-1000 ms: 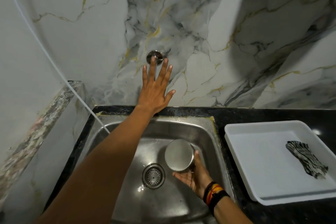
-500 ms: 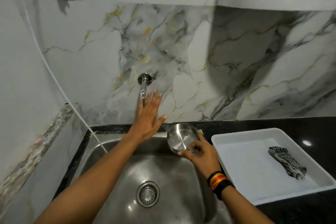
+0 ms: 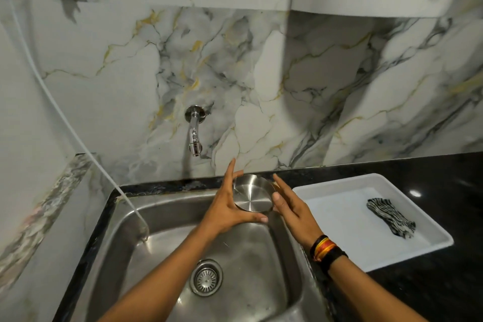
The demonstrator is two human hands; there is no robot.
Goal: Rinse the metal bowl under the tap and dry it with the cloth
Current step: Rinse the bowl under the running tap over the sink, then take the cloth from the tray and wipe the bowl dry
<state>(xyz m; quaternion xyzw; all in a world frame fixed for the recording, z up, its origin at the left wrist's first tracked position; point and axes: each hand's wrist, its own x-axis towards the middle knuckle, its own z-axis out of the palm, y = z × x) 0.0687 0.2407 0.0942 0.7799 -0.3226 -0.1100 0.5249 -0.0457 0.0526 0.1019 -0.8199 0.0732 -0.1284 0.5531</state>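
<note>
Both hands, the left hand (image 3: 224,213) and right hand (image 3: 290,208), are cradling the bowl (image 3: 253,193) with spread fingers above the sink (image 3: 167,217); next, probably, shifting it under the tap (image 3: 194,136).

One bowl (image 3: 252,193), one cloth (image 3: 390,218), one tray (image 3: 337,213), one tap (image 3: 194,130).

Both hands, left (image 3: 226,210) and right (image 3: 288,208), crowd the sink's (image 3: 167,219) back right corner around the bowl (image 3: 253,193). The tap (image 3: 193,133) juts out to their left, with open air beneath it. The basin floor around the drain (image 3: 206,277) lies open. A hose (image 3: 78,138) crosses the left side.
</note>
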